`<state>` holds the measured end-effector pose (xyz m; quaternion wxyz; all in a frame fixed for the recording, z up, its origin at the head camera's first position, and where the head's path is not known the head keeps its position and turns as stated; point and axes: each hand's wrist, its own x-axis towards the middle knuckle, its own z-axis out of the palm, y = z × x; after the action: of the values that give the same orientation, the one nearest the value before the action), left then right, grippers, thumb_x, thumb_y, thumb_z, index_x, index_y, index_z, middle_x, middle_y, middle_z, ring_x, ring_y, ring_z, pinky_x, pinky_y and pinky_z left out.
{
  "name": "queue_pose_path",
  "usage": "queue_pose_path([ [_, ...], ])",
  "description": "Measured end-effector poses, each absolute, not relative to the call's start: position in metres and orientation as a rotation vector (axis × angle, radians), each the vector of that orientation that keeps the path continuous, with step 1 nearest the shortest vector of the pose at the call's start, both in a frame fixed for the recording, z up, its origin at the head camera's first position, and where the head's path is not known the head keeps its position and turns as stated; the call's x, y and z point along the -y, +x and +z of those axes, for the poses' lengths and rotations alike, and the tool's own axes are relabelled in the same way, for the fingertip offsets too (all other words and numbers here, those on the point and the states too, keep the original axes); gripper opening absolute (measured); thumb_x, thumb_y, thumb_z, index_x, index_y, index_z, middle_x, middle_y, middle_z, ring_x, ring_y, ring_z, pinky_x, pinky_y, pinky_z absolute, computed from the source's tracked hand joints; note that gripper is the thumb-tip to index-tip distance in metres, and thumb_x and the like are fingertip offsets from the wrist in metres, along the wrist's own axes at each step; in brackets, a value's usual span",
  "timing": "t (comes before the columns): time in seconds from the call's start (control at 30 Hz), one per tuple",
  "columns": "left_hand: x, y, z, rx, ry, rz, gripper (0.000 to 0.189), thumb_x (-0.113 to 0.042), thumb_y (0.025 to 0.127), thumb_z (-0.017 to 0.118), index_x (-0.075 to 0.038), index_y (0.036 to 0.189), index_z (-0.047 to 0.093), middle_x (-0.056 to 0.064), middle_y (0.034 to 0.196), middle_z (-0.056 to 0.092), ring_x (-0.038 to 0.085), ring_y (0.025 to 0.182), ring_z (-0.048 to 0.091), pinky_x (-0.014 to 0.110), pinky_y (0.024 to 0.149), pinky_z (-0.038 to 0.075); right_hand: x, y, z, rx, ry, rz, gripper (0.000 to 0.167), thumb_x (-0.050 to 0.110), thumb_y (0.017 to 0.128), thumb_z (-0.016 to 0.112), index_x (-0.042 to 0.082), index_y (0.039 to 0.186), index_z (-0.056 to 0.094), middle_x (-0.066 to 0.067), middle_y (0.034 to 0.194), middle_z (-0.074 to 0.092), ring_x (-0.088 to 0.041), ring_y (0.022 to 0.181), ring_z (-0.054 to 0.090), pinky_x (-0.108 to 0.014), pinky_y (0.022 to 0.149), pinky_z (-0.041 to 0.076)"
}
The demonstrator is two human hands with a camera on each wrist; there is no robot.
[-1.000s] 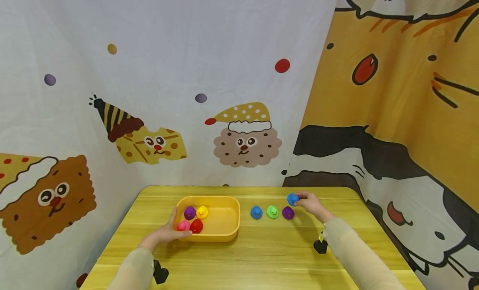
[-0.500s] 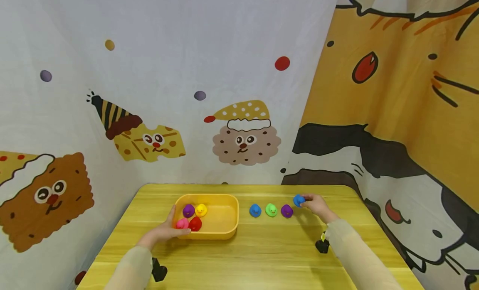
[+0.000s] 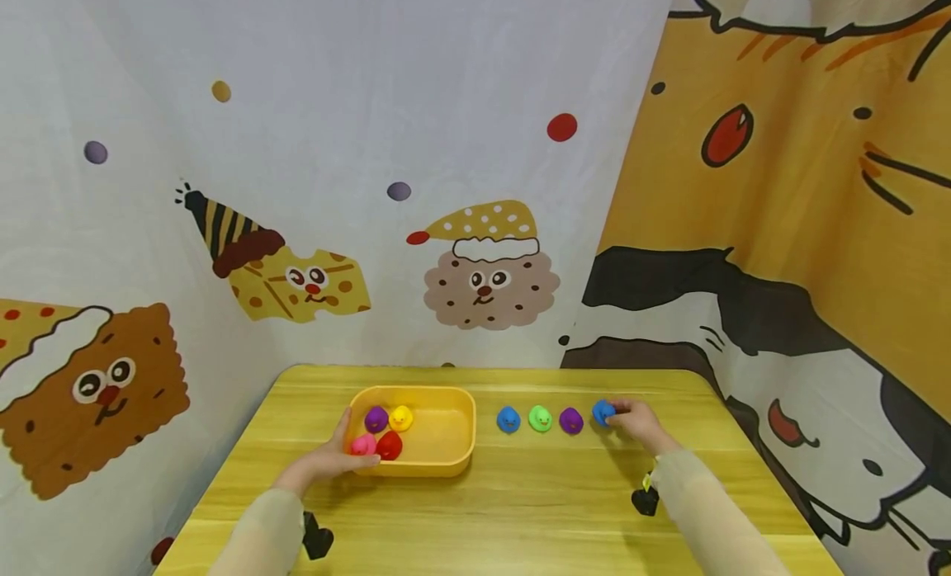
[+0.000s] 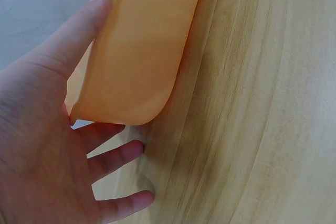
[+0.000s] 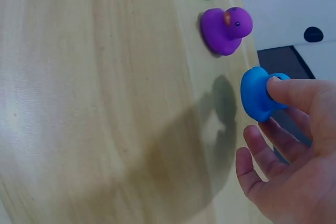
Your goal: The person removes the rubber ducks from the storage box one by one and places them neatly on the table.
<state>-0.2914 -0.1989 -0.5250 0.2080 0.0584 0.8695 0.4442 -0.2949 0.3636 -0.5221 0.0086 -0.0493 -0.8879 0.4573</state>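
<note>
The right hand (image 3: 637,421) pinches a blue duck (image 5: 254,93), drawn nearer and rightward this past second to just beside the purple duck (image 3: 571,421), apparently lining it up fourth in the row with the green duck (image 3: 540,418) and second blue one (image 3: 508,419). The left hand (image 3: 327,462), fingers spread, rests unmoved on the tray (image 3: 423,470).

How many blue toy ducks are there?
2: one blue duck on the wood-grain table, left of the green duck; the held blue duck in the right hand.
</note>
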Motion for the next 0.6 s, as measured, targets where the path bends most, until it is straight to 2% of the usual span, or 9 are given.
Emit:
queue_pose_path([
  [0.2,0.198,-0.29,-0.524,-2.414,0.161,1.236,0.122,-0.043,0.084,0.073,-0.002,0.148,-0.023,0.034,0.154,-0.008,0.059,0.136,0.006,0.071,0.105,0.009,-0.363,-0.292,-0.53,2.746,-0.189,1.47,0.042,0.001,0.09,0.061,-0.018,0.126,0.051,-0.034,0.123,0.055,-0.037,0.102,0.059,-0.044,0.081,0.054],
  [0.43,0.197,-0.289,-0.523,-2.424,0.131,1.245,0.12,-0.038,0.085,0.074,-0.004,0.15,-0.02,0.034,0.154,-0.006,0.058,0.136,0.007,0.072,0.105,0.011,-0.363,-0.292,-0.537,2.759,-0.2,1.468,0.041,0.001,0.091,0.06,-0.016,0.127,0.051,-0.034,0.126,0.053,-0.039,0.107,0.056,-0.045,0.084,0.052],
  [0.6,0.197,-0.29,-0.524,-2.425,0.156,1.24,0.12,-0.038,0.085,0.074,-0.003,0.15,-0.021,0.034,0.154,-0.006,0.058,0.136,0.008,0.071,0.105,0.011,-0.364,-0.294,-0.543,2.76,-0.193,1.467,0.041,0.0,0.09,0.059,-0.017,0.126,0.051,-0.034,0.124,0.054,-0.037,0.104,0.057,-0.045,0.082,0.052],
])
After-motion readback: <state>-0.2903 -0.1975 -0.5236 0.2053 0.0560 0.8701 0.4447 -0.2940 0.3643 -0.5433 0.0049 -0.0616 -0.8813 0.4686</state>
